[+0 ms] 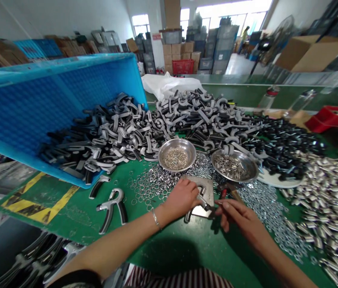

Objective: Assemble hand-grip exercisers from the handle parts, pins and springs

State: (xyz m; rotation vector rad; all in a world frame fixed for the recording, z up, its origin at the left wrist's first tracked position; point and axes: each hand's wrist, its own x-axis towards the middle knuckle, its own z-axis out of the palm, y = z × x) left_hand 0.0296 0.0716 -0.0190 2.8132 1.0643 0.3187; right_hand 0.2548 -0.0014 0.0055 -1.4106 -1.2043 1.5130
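Left hand (182,196) is closed around a grey metal hand-grip handle (201,203), which rests on a flat steel jig plate (207,188) near the middle of the green-topped table (169,256). Right hand (241,218) is partly closed, thumb and fingers pinched together at the end of the handle; can't tell if it's holding something small there. A red-handled tool (223,193) lies just beyond the right hand, partly hidden.

Two shallow steel bowls sit just past the plate: the left one holds small silver rings (177,159), the right one small metal parts (231,167). Loose steel rings (147,186) are spread left of the plate, and loose steel washers (265,212) lie to its right. Further right is a heap of silver metal cylinders (331,200). A large pile of grey-and-black grip handles (157,120) spills from a tipped blue plastic crate (51,100) at far left. An assembled black-and-grey hand gripper (111,210) lies left of the hands. Black screw-topped parts (283,144) are heaped far right.
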